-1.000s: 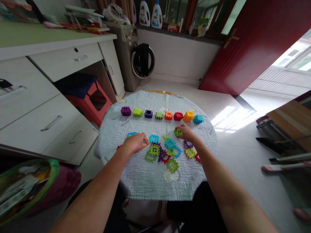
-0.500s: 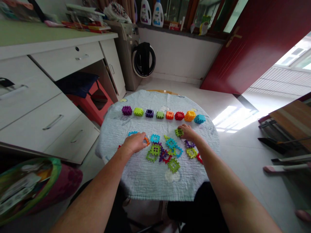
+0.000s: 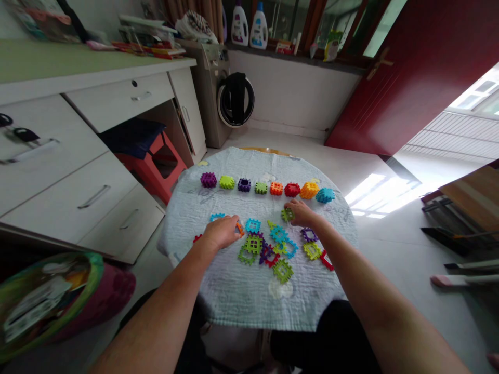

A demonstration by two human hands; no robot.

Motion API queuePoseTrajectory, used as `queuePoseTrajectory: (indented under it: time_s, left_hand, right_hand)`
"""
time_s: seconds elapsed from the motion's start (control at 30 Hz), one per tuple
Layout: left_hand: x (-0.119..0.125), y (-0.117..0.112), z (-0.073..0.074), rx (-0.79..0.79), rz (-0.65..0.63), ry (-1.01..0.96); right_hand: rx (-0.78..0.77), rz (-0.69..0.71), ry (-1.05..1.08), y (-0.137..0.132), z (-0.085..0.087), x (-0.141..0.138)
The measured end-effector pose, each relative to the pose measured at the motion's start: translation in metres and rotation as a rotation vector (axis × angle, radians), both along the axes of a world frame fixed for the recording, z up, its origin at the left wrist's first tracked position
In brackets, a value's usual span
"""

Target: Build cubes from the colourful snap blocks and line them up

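At desk [image 3: 268, 150], pinching green tile [image 3: 287, 214] in right grip [image 3: 303, 212], orange tile [image 3: 239, 228] in left grip [image 3: 225, 232]; closed at edges, presumably leaving faces clear.

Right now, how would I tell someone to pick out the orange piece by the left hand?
Scattered on the round table, on the person's side of the row of blocks, are loose pieces. At the left hand, just left of a blue piece, is the orange piece. Of the loose pieces in view, only it is orange.
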State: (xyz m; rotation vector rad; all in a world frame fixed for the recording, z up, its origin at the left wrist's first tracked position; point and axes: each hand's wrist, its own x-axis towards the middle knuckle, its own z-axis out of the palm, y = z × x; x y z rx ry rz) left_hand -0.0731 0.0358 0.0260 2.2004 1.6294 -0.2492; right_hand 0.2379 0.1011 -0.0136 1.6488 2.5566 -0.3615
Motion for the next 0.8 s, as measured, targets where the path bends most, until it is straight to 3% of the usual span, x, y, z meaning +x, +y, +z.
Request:
queuePoseTrajectory:
  time_s: [0.17, 0.3, 0.5, 0.8]
  left_hand:
    - [0.001, 0.0, 0.001, -0.002, -0.004, -0.024]
    - [-0.002, -0.001, -0.001, -0.006, 0.019, -0.031]
    - [-0.006, -0.001, -0.002, 0.0, 0.057, -0.041]
    - [-0.006, -0.002, 0.0, 0.018, 0.043, -0.052]
  right_hand:
    - [0.14, -0.117, 0.065, 0.038, 0.026, -0.047]
    - [0.155, -0.183, 0.047, 0.071, 0.039, -0.084]
    - [0.091, -0.195, -0.031, 0.098, 0.029, -0.104]
    - [0.103, -0.173, -0.069, 0.107, 0.015, -0.109]
